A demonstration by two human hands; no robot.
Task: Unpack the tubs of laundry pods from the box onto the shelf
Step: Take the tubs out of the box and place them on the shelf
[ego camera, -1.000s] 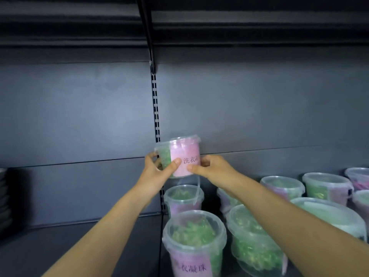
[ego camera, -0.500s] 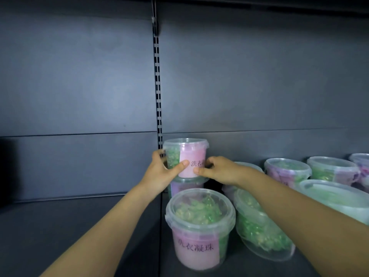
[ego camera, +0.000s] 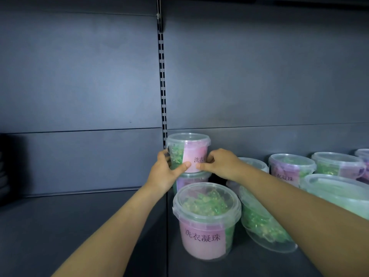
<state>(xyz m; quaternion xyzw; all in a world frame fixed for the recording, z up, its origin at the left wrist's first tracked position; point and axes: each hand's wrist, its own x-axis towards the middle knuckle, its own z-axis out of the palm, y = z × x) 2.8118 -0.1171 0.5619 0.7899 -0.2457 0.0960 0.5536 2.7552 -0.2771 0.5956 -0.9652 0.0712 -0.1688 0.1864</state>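
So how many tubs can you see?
9: the held tub, one tub under it, the front tub, a tilted tub, five tubs rightward. More may be hidden.

At the back of the shelf, just at 3 o'clock of the slotted post: top tub stacked on lower tub. Gripping it at 9 o'clock, left hand; at 3 o'clock, right hand. Before the stack, at 6 o'clock: front tub. Just beside that, at 3 o'clock: tilted tub. Behind, toward 2 o'clock, along the back panel: row of tubs.
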